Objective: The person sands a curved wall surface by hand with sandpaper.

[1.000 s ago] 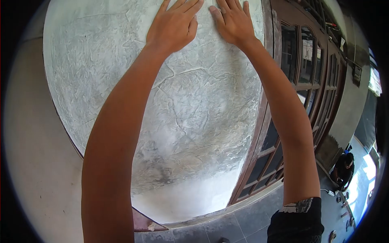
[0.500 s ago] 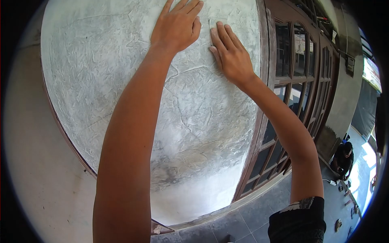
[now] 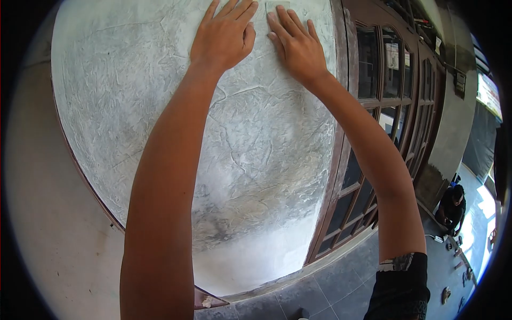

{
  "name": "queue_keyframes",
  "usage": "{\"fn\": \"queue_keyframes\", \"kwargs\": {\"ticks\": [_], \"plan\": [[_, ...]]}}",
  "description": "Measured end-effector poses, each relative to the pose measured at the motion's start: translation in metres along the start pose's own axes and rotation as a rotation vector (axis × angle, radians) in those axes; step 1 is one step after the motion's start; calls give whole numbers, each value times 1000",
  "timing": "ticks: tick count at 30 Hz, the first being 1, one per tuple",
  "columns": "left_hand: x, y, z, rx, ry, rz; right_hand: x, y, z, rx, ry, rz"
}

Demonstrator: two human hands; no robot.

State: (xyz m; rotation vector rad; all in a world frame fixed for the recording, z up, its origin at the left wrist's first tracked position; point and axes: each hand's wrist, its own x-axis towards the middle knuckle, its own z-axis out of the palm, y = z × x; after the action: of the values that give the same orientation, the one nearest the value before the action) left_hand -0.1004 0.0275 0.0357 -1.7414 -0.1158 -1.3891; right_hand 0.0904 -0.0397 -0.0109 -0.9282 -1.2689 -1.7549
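Observation:
Both of my hands rest high on a white and grey plastered wall panel with a rough, cracked-looking texture. My left hand lies flat against it, fingers spread and pointing up, with nothing visible under it. To its right, my right hand presses a small, flat, greyish piece of sandpaper to the surface. Only the upper edge of that piece shows past the fingertips; the rest is hidden beneath them.
A brown wooden door frame with glass panes borders the panel on the right. Grey floor tiles run below. A person in dark clothing sits low at the far right, near a white power strip and several small items.
My right hand has slid upward along the wall with the sandpaper. The left hand stays in nearly the same spot, and the view has shifted slightly.

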Motion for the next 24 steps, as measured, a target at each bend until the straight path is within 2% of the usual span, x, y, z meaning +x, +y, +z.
{"fn": "queue_keyframes", "kwargs": {"ticks": [1,2,4,6,8,10,13,15,17,20,24], "plan": [[0,0,0,16,-12,3,21,14,5,-28,-7,-1],[2,-1,0,22,-11,3,40,17,8,25,-82,112],[0,0,0,29,-31,8,36,12,13,90,-63,158],[-2,0,1,49,-42,15,-2,-7,2,74,18,37],[-2,1,0,73,-40,24,-45,-38,-19,87,-115,49],[-1,2,-2,48,-42,15,-35,-30,-17,8,-118,30],[0,3,-2,49,-68,-3,31,6,6,-12,-44,124],[-1,3,-1,60,-67,-4,28,1,10,40,-29,133],[-2,3,-1,58,-65,-8,7,-15,7,89,47,103],[-7,5,1,78,-68,-2,-54,-51,-24,89,-154,85],[-3,6,-1,87,-84,-2,22,-1,-3,-23,-52,91]]}}
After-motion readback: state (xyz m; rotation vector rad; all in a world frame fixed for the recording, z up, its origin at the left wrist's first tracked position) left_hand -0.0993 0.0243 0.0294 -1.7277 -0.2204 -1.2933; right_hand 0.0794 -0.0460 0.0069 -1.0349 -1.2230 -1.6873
